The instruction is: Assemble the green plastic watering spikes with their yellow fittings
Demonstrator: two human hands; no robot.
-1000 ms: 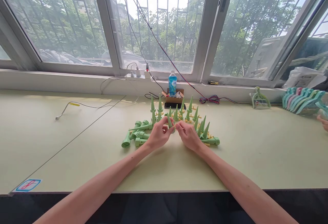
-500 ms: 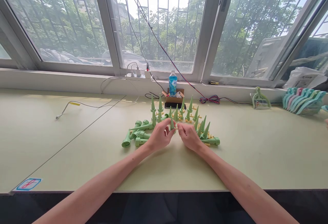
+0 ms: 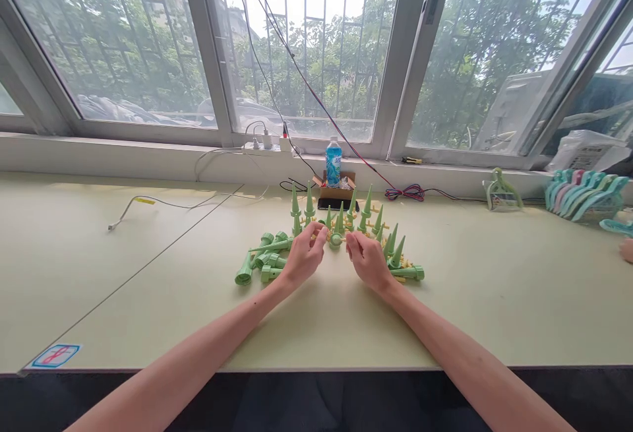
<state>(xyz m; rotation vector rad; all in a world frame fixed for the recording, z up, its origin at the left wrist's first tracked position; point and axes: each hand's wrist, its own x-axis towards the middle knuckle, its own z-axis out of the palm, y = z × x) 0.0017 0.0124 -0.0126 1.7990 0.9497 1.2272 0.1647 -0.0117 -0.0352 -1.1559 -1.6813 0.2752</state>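
Between my two hands is a green plastic watering spike, tipped so its round end faces me. A small yellow valve sticks out of its right side, and the closed fingers of my right hand are on it. My left hand is just left of the spike, fingers loosely bent and apart, with nothing clear in them. Several more green spikes lie in a pile by my left wrist. Others stand upright behind my hands and beside my right hand, such as one spike among yellow valves.
Behind the spikes, a dark phone lies before a small cardboard box and a blue-labelled bottle. Cables run along the sill. At the right are small dustpan sets and part of another person's hand.
The spike has tipped from upright to end-on towards me. My left hand has let go and drawn slightly left. Another hand and a turquoise item show more at the right edge.
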